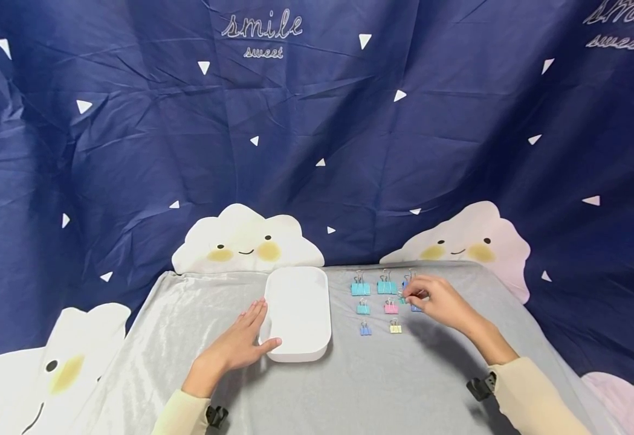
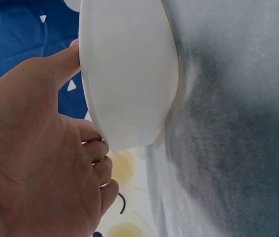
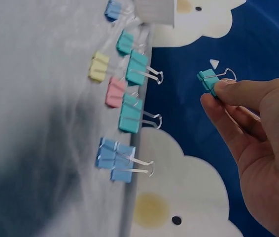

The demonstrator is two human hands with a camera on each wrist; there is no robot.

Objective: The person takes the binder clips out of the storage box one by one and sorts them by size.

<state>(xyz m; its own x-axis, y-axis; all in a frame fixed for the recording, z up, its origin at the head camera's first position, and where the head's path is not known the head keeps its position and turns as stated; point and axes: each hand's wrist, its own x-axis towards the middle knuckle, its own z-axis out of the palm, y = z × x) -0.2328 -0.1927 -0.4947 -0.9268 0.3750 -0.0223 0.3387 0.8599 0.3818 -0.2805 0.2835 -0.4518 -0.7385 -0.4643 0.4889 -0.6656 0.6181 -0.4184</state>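
Note:
In the head view a white, round-cornered box (image 1: 297,311) stands on the grey cloth. My left hand (image 1: 237,341) rests against its left side, fingers extended and thumb on the front corner; the left wrist view shows thumb and fingertips touching the box's rim (image 2: 87,84). To the right of the box, my right hand (image 1: 442,302) pinches a small teal binder clip (image 3: 208,81) between thumb and fingers, raised above the cloth. Beneath and beside that hand lie blue binder clips (image 3: 122,163), partly hidden in the head view.
Binder clips lie in rows between box and right hand: two large teal ones (image 1: 360,289), a smaller teal one (image 1: 363,309), a pink one (image 1: 391,307), a small blue one (image 1: 365,330) and a yellow one (image 1: 395,328). A navy curtain (image 1: 317,121) hangs behind.

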